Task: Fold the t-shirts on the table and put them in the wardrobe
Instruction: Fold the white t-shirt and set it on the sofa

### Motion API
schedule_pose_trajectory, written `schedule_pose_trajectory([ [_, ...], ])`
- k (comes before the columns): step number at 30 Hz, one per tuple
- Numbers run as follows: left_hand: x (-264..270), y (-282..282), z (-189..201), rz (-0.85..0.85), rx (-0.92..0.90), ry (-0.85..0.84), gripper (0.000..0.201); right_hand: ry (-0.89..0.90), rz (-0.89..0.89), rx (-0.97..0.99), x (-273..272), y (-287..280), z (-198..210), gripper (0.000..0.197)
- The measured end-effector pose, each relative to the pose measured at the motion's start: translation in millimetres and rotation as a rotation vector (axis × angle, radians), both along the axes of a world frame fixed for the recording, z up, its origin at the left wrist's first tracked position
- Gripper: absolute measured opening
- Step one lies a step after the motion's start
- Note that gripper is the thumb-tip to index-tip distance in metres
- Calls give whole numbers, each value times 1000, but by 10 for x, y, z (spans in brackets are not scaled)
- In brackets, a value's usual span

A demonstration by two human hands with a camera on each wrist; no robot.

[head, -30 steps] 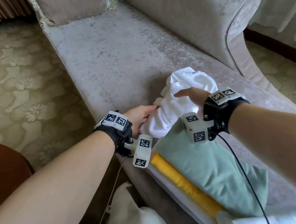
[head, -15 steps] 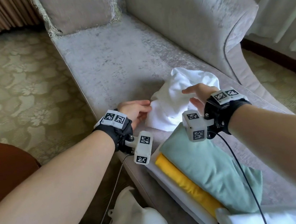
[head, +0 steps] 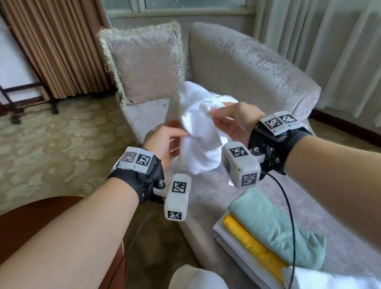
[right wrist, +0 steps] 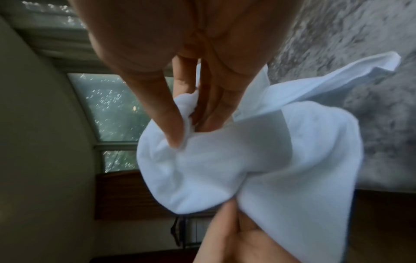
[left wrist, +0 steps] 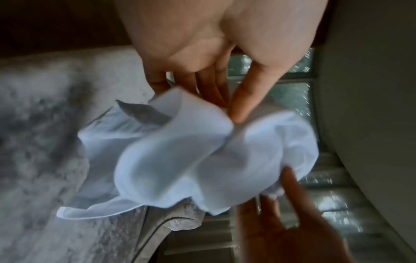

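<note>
A crumpled white t-shirt [head: 198, 128] hangs in the air above the grey chaise seat [head: 149, 113], held between both hands. My left hand [head: 171, 137] pinches its left side; in the left wrist view thumb and fingers [left wrist: 238, 106] close on the cloth [left wrist: 180, 160]. My right hand [head: 230, 119] pinches the upper right edge, and the right wrist view shows its thumb [right wrist: 171, 128] and fingers bunching the cloth [right wrist: 247, 160]. A stack of folded shirts lies on the seat near me: green [head: 275, 225] on top, then yellow [head: 253, 245], then white [head: 238, 254].
A fringed cushion [head: 147, 60] stands at the far end of the chaise, its curved backrest [head: 246, 64] to the right. Curtains [head: 339, 27] and a window are behind. A dark wooden round table [head: 21, 227] is at lower left. Patterned carpet [head: 40, 152] covers the floor.
Both hands have lifted the white t-shirt off the seat into the air. The head view has tilted up, now showing the cushion and the window.
</note>
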State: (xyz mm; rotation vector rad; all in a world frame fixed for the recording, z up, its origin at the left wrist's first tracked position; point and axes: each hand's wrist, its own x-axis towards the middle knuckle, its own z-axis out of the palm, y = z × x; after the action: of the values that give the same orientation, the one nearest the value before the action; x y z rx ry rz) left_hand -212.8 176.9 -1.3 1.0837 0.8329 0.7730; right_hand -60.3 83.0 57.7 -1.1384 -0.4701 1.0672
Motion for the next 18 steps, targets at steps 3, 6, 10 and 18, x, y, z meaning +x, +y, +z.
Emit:
schedule_pose_trajectory([
  [3, -490, -234, 377, 51, 154, 80, 62, -63, 190, 51, -452, -166, 365, 21],
  [6, -1052, -475, 728, 71, 368, 252, 44, -197, 378, 58, -932, -313, 653, 30],
  [10, -1868, -788, 1050, 136, 533, 452, 18, -303, 418, 81, -1571, -476, 916, 23],
  [18, -3290, -1420, 1148, 414, 631, 539, 55, -449, 473, 140, -2919, -710, 1003, 27],
])
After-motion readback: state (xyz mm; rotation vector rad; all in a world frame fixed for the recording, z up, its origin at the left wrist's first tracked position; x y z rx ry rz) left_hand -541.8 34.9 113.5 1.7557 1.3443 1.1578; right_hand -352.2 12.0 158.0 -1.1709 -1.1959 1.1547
